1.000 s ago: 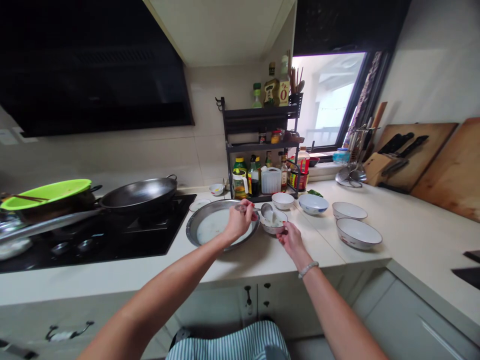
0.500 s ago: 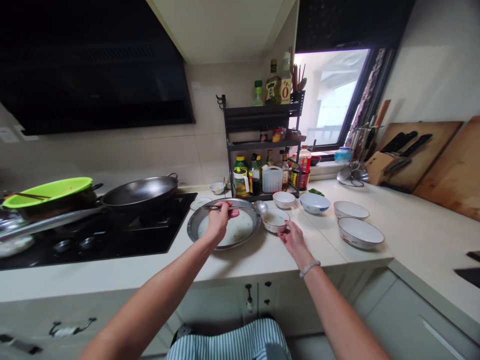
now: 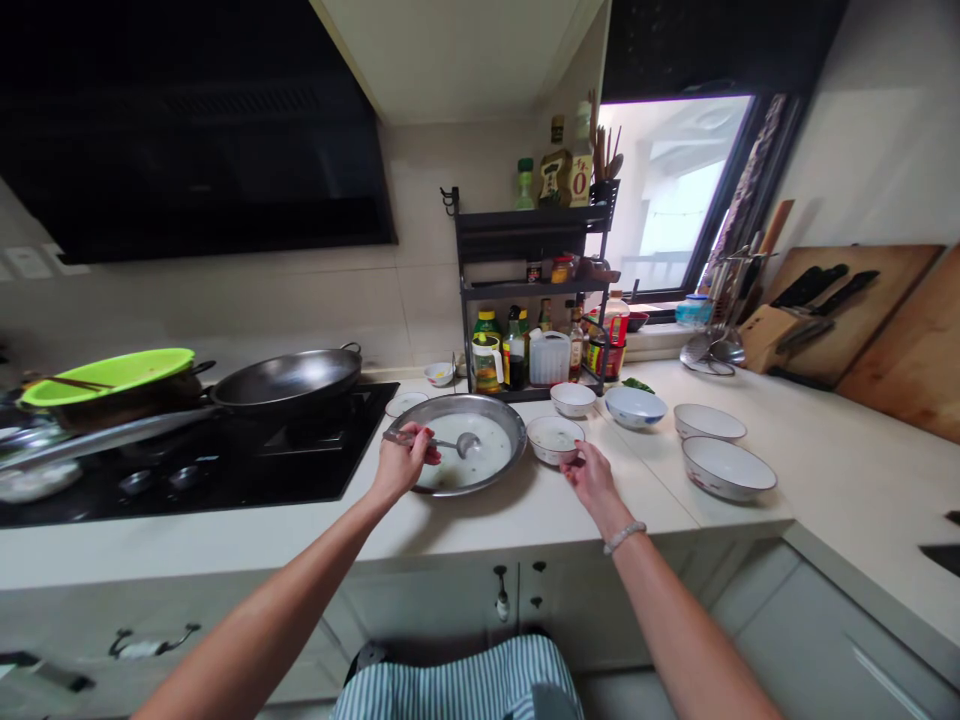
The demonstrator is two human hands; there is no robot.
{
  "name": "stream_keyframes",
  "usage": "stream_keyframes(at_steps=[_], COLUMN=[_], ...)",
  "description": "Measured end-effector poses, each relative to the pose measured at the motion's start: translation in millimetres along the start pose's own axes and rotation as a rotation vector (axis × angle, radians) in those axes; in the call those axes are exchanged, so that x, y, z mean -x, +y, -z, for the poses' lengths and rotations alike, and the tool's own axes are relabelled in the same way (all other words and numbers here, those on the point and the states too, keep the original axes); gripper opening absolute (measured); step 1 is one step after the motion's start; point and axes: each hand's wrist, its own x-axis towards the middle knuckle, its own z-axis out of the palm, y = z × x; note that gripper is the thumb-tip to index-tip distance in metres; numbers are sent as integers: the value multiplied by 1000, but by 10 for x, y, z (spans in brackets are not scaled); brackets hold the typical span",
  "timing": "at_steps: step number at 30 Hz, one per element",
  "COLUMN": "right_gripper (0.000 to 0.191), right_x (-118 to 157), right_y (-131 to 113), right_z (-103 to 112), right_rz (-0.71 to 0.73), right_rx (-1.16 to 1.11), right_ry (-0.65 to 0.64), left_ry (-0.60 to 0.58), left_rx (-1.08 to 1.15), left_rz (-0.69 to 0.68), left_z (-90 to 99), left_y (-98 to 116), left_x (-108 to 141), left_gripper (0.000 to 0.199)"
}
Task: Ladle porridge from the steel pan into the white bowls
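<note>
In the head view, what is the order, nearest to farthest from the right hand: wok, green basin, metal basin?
1. Metal basin, left of the right hand
2. Wok, farther left, over the stove
3. Green basin, far left

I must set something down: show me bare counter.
Bare counter lies between the rightmost white bowl and cutting boards; a narrower strip fronts the metal basin. Crowded: around the right hand, from basin to blue-tinted bowl.

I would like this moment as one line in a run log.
left hand: holds ladle at basin of white liquid | right hand: holds edge of bowl beside basin
</note>
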Motion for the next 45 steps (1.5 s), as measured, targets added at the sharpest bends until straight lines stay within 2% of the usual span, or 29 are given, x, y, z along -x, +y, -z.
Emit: stream_keyframes(at_steps=[3,7,11,18,29,35,45], right_gripper=[28,30,31,31,27,30,31], right_x=[10,10,0,18,14,-1,20], right_y=[-6,-3,4,-9,-10,6,-11], right_z=[-3,-1,5,-4,-5,-1,-6], right_rz=[3,9,8,7,-1,0,-10], right_rx=[4,5,8,11,7,-2,-1], right_ry=[-3,-5,-5,-2,0,5,-6], left_ry=[36,151,257,318,291,263,275], left_rx=[81,169,255,338,335,331,367], left_rz=[79,170,236,293,311,313,349], left_z=[-1,16,47,65,41,24,-39], left_y=[25,96,153,212,280,257,336], left_x=[6,-32,-73,-97,-106,-135,-151], left_gripper=[21,11,10,11,16,12,14])
